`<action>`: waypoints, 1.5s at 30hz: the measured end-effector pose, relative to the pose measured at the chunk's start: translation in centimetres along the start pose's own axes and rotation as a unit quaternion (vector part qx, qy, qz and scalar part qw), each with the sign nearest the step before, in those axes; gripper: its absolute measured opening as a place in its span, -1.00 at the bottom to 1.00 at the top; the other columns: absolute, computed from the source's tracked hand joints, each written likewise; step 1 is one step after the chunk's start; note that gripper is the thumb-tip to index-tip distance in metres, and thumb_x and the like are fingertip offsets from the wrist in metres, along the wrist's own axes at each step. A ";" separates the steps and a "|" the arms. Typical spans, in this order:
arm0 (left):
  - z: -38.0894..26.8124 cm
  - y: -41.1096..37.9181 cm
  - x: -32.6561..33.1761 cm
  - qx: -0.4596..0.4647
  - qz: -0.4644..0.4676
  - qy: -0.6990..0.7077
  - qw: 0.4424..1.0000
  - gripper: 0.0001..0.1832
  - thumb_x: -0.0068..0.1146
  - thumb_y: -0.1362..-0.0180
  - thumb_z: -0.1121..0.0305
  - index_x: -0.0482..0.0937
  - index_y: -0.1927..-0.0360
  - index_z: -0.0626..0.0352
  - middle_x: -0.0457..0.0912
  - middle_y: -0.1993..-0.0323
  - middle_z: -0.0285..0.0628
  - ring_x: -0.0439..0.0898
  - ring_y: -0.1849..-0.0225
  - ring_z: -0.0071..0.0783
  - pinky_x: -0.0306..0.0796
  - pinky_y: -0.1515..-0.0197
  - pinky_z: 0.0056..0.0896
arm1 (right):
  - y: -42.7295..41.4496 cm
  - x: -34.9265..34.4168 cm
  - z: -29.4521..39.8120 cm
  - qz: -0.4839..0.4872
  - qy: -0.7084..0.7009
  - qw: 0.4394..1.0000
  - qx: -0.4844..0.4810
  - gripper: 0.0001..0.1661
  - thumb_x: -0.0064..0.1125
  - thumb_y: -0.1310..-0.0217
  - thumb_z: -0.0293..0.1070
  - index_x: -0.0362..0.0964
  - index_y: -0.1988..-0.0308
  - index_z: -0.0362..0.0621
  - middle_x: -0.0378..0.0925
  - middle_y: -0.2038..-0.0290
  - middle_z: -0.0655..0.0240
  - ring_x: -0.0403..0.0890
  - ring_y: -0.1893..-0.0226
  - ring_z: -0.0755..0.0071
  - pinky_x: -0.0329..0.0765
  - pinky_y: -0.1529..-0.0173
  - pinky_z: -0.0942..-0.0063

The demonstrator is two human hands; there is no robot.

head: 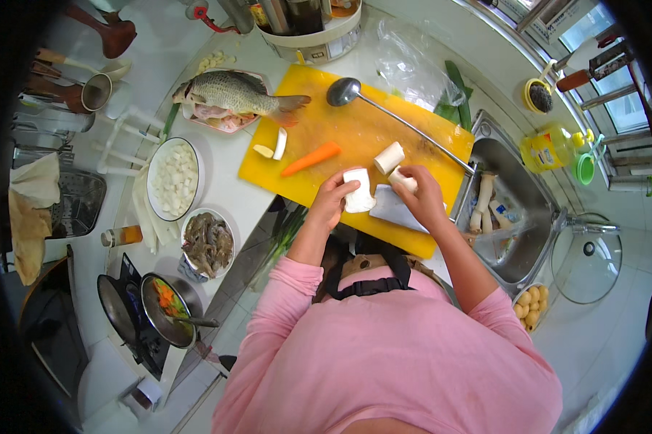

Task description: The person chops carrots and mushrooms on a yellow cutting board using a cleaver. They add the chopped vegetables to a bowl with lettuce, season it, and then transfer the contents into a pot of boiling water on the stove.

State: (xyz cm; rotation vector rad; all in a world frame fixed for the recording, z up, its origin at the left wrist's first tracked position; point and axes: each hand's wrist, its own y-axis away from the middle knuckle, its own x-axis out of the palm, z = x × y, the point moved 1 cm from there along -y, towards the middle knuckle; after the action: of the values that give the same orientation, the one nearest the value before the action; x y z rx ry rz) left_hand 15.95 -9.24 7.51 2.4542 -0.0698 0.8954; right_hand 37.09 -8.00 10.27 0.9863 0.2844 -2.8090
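My left hand (329,199) holds a thick white slab of what looks like king oyster mushroom (359,191) above the yellow cutting board (282,97). A shorter mushroom chunk (402,179) is gripped in the fingers of my right hand (425,196). Just beyond it, another cylindrical mushroom piece (389,157) lies on the board. A cleaver's broad blade (394,208) rests flat near the board's front edge, partly under my right hand; its handle is hard to make out. To the left lie a peeled carrot (311,159), a white scallion piece (280,144) and a ginger slice (263,151).
A long metal ladle (407,127) crosses the board toward the sink (527,255), which holds more mushrooms (483,198). A fish (228,92) overhangs its plate onto the board. Bowls of white cubes (174,179) and shrimp (207,244) stand left, above a metal pot (182,325).
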 end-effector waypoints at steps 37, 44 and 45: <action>0.3 0.0 0.1 0.050 -0.065 -0.072 0.994 -0.66 0.20 -0.07 0.51 0.48 0.04 0.25 0.58 0.20 -0.29 0.55 0.19 -0.55 0.43 0.11 -0.51 | -1.2 3.4 1.6 0.147 -0.307 0.918 0.206 -0.69 0.22 -0.08 -0.29 0.40 0.21 -0.24 0.51 0.40 0.32 0.54 0.47 0.47 0.47 0.35 0.52; -0.4 1.0 1.1 0.043 0.003 -0.183 0.982 -0.69 0.20 -0.09 0.48 0.48 0.07 0.28 0.58 0.19 -0.26 0.54 0.17 -0.57 0.38 0.05 -0.55 | -0.9 3.2 1.4 0.172 -0.236 0.937 0.192 -0.53 0.37 0.04 -0.18 0.40 0.22 -0.26 0.52 0.40 0.28 0.49 0.39 0.49 0.44 0.31 0.49; -0.5 1.1 1.1 0.039 0.018 -0.197 0.980 -0.69 0.20 -0.10 0.47 0.48 0.07 0.28 0.58 0.19 -0.26 0.53 0.17 -0.57 0.38 0.05 -0.55 | -0.8 3.1 1.5 0.171 -0.243 0.935 0.192 -0.53 0.37 0.05 -0.19 0.40 0.22 -0.26 0.52 0.40 0.28 0.49 0.40 0.50 0.44 0.31 0.49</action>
State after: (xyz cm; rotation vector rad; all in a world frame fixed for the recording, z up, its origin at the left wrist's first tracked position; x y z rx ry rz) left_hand 16.27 -9.77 9.04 2.6779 -0.2216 0.4206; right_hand 33.62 -7.81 9.57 0.3107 -0.4656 -2.7015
